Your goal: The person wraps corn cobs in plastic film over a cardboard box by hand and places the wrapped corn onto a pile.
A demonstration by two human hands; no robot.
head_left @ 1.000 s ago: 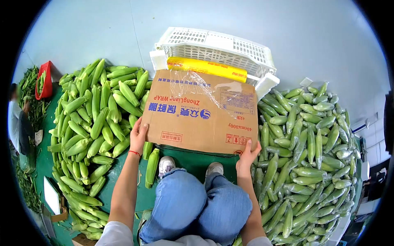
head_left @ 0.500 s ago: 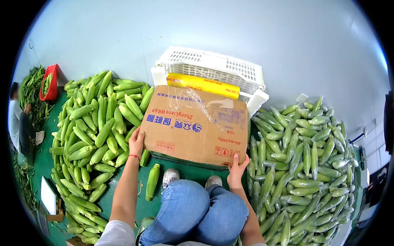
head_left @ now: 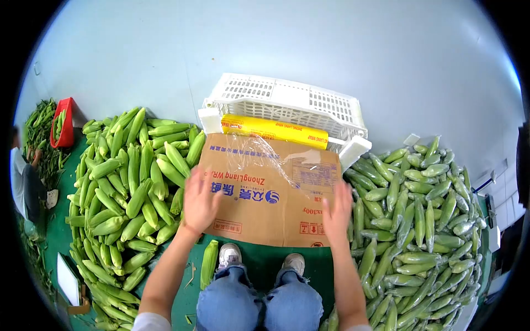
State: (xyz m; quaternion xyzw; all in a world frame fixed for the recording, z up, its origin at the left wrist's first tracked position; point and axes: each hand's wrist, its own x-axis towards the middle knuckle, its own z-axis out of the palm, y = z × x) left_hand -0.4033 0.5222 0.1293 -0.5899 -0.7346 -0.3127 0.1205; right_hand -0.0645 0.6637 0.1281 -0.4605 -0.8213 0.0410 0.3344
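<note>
A flat brown cardboard (head_left: 265,220) printed with blue and red lettering lies in front of my knees. Clear film (head_left: 256,157) stretches over its upper part from a yellow roll of cling wrap (head_left: 276,131). My left hand (head_left: 200,203), fingers extended and apart, is over the cardboard's left edge. On the opposite side, my right hand (head_left: 338,214) is open at the right edge, covering some print. Neither hand holds anything; whether they touch the cardboard I cannot tell. One ear of corn (head_left: 209,263) lies on the green floor below my left hand.
Unwrapped corn in green husks (head_left: 124,204) is heaped on the left, and film-wrapped corn (head_left: 419,231) on the right. Behind the roll leans a white plastic crate (head_left: 287,96). A red basket (head_left: 65,124) and a person (head_left: 26,187) are at far left.
Both hands have let go of the cardboard's near edge and moved up its sides, fingers opening. The cardboard has settled lower in view, and my knees have drawn back.
</note>
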